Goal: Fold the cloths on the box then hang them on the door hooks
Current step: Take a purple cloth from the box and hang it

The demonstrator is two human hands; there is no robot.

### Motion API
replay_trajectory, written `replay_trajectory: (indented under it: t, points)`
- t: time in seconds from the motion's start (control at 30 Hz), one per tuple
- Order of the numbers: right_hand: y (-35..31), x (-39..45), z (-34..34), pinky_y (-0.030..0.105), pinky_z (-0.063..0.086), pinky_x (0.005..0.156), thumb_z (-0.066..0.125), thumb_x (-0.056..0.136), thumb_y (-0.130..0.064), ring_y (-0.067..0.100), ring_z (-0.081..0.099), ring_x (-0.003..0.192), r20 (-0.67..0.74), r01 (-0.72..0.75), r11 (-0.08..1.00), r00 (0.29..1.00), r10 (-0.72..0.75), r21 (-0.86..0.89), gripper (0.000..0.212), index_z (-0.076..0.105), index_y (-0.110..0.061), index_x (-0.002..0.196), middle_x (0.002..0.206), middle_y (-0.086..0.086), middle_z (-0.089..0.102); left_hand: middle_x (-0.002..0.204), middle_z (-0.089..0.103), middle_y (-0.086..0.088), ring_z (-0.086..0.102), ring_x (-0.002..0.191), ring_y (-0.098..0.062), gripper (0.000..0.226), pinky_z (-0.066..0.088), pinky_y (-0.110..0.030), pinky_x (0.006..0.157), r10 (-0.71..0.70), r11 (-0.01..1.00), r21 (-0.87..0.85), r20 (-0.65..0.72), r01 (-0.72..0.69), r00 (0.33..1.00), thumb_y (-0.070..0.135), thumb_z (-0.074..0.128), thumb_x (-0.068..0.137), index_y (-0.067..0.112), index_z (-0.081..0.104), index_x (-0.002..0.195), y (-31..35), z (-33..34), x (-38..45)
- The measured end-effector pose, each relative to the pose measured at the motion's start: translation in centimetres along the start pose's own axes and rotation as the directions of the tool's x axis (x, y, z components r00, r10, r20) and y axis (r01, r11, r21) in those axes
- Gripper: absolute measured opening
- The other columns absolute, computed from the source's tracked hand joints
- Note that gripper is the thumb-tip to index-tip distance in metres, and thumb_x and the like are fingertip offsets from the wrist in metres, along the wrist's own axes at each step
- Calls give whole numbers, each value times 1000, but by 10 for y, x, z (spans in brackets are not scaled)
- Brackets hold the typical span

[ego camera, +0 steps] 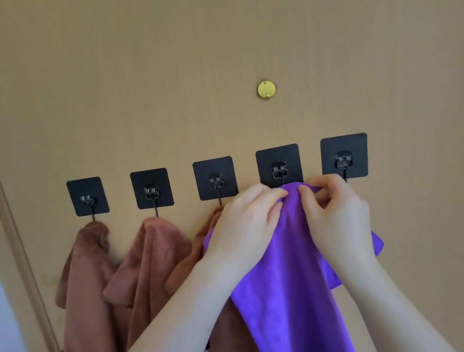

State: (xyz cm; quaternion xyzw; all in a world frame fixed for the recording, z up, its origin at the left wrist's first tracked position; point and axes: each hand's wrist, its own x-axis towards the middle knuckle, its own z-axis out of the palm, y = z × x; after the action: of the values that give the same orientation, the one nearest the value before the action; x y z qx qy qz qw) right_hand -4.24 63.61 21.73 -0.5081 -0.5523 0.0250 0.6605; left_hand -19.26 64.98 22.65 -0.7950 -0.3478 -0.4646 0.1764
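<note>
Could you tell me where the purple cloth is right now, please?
In the head view, the purple cloth hangs centre-right, pinched by both hands at the fourth hook from the left, beside the brown cloths.

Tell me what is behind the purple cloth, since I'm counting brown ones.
Behind the purple cloth, held by both hands, part of a third brown cloth shows. The fourth hook's tip is covered.

Five black square hooks (279, 166) run in a row across the tan door (160, 70), rising slightly toward 3 o'clock. Brown cloths (85, 273) hang from the three at the 9 o'clock end. A purple cloth (290, 283) is bunched at its top just below the fourth hook, draping toward 6 o'clock.
</note>
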Motion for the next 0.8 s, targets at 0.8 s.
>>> replay_trajectory:
  t: [0.8]
  points:
    - [17,-29,-6,31,45,72,62,95,-18,8,62,83,187,-19,998,982,31,-61,15,73,-27,97,86,-11,67,91,69,-8,70,81,-15,18,52,-39,90,-230,938,-101,531,330,816,27,67,94,19,74,108,25,-38,29]
